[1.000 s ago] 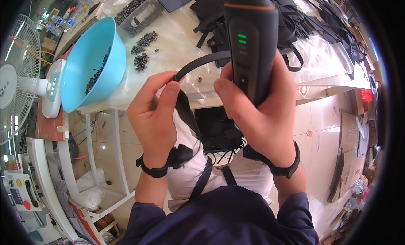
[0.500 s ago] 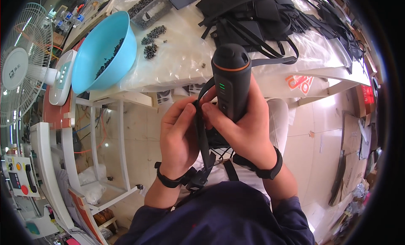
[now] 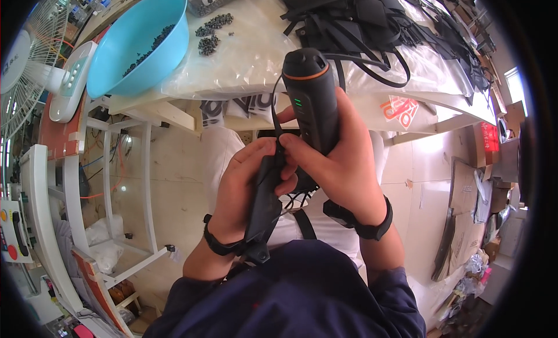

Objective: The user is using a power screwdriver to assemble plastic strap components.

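My right hand (image 3: pixel 349 157) is wrapped round a black cylindrical cordless hand tool (image 3: pixel 312 99) with an orange ring near its top and green lights on its side. Its lower end is hidden behind my fingers. Between my left hand's (image 3: pixel 235 184) thumb and fingers is a thin black strap (image 3: pixel 275 111), which loops up beside the tool. My right thumb tip meets the strap at the same spot. A flat black leather-like piece (image 3: pixel 263 213) hangs below the pinch, over my left wrist. Both hands are in front of the table's near edge, above my lap.
A plastic-covered table (image 3: pixel 250 64) spans the far side. On it are a blue bowl (image 3: pixel 113 56) of small dark parts, loose heaps of small metal parts (image 3: pixel 214 25) and a pile of black straps and flat pieces (image 3: pixel 372 15). A white fan (image 3: pixel 55 79) stands at left; flattened cardboard (image 3: pixel 456 221) lies at right.
The flat black piece has turned to show its broad side over my left wrist. My left hand has shifted slightly right and its pinch is closer to my right thumb. The view has tilted.
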A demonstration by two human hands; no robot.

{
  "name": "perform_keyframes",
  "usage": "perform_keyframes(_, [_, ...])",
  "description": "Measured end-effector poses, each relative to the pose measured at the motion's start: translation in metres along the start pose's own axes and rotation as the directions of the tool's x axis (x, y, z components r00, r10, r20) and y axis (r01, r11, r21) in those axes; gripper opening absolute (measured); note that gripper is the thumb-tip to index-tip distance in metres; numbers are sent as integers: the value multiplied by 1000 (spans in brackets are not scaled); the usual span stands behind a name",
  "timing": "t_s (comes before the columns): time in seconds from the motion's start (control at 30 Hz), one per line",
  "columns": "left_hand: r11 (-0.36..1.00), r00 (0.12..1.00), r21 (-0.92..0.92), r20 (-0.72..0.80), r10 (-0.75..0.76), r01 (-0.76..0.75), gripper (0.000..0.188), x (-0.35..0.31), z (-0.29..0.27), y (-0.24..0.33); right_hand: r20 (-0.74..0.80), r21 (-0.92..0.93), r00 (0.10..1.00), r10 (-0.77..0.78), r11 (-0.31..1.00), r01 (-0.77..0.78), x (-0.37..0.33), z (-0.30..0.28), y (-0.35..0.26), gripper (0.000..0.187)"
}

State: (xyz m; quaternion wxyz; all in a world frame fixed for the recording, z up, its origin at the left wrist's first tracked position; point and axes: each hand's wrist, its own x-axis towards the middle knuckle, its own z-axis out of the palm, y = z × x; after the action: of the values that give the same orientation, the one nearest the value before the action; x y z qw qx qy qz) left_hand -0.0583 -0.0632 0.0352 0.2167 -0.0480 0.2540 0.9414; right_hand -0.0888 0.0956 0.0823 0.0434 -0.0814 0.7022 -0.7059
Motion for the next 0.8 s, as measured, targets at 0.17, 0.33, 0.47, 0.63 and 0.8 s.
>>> perform_keyframes(0.17, [993,1000,115,31,0,-3,21,-8,-6,5,36,-39,999,-31,999,32,-5,1,7,32])
perform_keyframes(0.33, [971,998,232,32,51,-57,21,-18,-14,6,78,-254,984,-162,951,177,-11,2,16,34])
perform_keyframes(0.47, [854,979,481,129,157,-200,28,-25,-3,6,53,-177,998,-31,983,40,-21,7,2,36])
perform_keyframes(0.63, [602,945,730,275,177,-325,41,-24,6,17,-59,-277,966,-251,934,226,-27,5,9,38])
perform_keyframes(0.8, [324,916,883,231,328,-339,30,-34,19,11,-113,-447,931,-346,855,263,-38,12,4,38])
